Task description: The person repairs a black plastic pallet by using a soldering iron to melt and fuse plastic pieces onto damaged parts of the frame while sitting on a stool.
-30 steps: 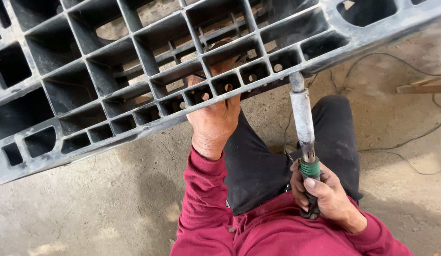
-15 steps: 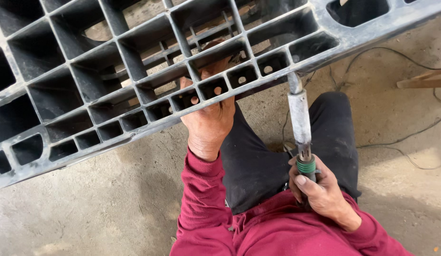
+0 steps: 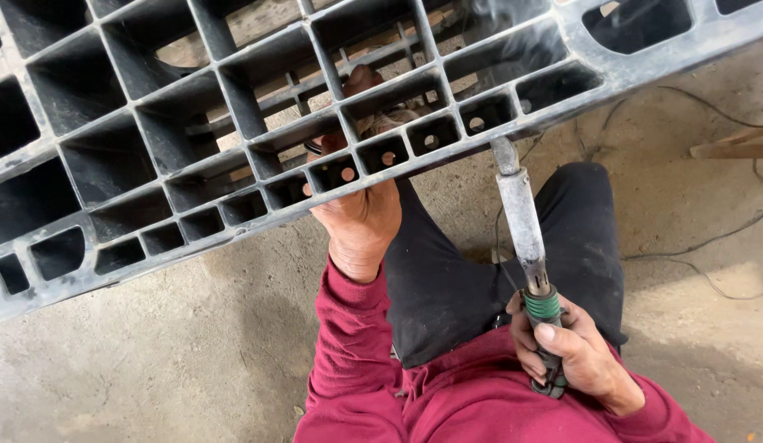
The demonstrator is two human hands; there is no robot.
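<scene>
A dark grey plastic pallet (image 3: 192, 176) with a grid of open cells is tilted across the top of the view. My left hand (image 3: 361, 209) grips its lower rail from beneath, fingers hooked up through the cells. My right hand (image 3: 574, 353) holds the green-banded handle of a long metal heating iron (image 3: 521, 217). Its tip touches the pallet's lower edge just right of my left hand, and thin smoke drifts above that spot. I wear a dark red long-sleeved top and dark trousers.
The floor is bare dusty concrete (image 3: 151, 353). Thin electric cables (image 3: 710, 246) trail over it at the right. A piece of wood (image 3: 734, 148) lies at the right edge. My knee (image 3: 578, 205) is bent under the tool.
The pallet and my left hand have shifted slightly right and down. My right hand drew the iron's handle lower while its tip stayed at the pallet's edge.
</scene>
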